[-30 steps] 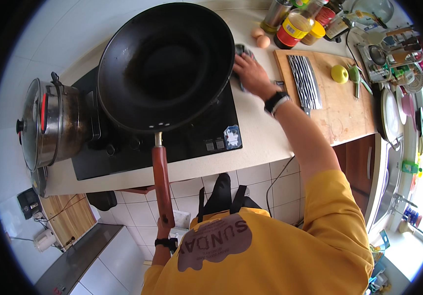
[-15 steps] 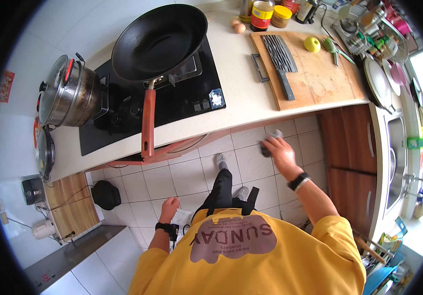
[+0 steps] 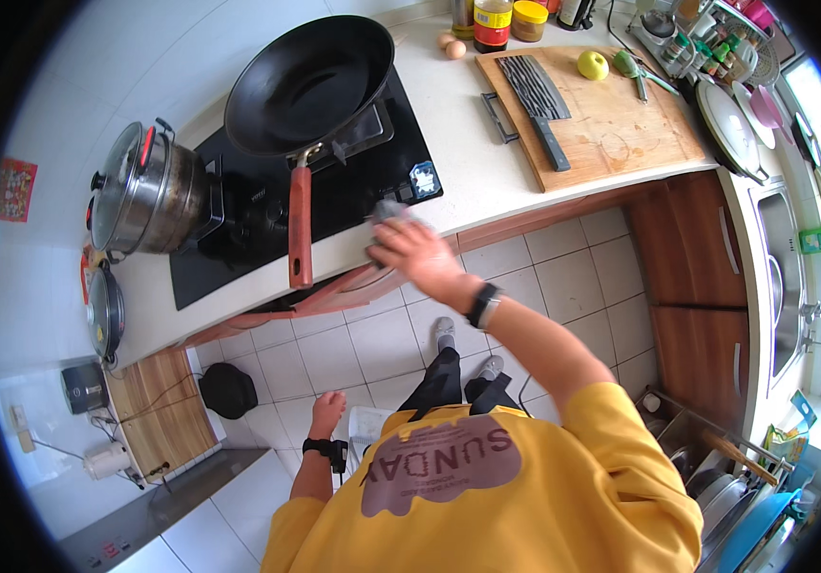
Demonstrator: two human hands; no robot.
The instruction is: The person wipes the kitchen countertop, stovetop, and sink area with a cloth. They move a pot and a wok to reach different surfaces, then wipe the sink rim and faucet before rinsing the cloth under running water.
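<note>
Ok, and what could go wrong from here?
Your right hand, with a blurred grey cloth-like bundle, is near the long reddish-brown wooden handle of the round black wok; a bump might swing the wok. The broad, streaked knife with a dark handle lies on the rectangular wooden board, where its blade could nick a careless reach.

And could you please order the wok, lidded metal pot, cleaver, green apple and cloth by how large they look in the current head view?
1. Black wok
2. Lidded metal pot
3. Cleaver
4. Green apple

Unsure: gray cloth, blurred and partly covered by the right hand, so I cannot rank it.
</note>
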